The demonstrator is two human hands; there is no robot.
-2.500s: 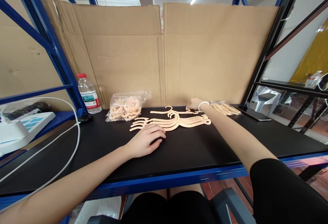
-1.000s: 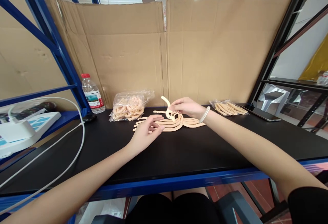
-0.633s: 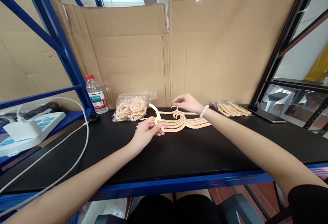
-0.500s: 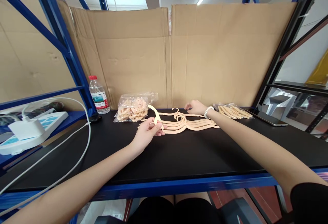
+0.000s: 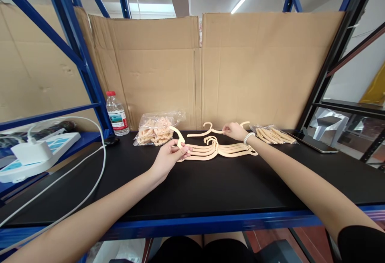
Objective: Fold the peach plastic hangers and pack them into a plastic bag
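Between the thumb and fingers of my left hand (image 5: 165, 156) is a curved cream plastic piece (image 5: 181, 135), its tip pointing up and left. That hand is at the left end of several cream clothes hangers (image 5: 204, 158) lying together on the black tabletop, hooks toward the back. Behind them, my right hand (image 5: 235, 130), with a beaded bracelet at the wrist, grips a single clothes hanger (image 5: 198, 135) by its right arm. This hanger's hook points up; part of its right arm is hidden by my fingers.
A clear bag of cream pieces (image 5: 155, 130) and a red-capped water bottle (image 5: 117, 116) stand at back left. On the right lie a bag of slim cream pieces (image 5: 273, 135) and a phone (image 5: 314, 142). A power strip (image 5: 57, 146) with white cable is far left; cardboard (image 5: 159, 74) walls the back.
My right hand has drawn one hanger back and apart from the others, its right end now raised. My left hand, still holding the curved piece, has shifted slightly left.
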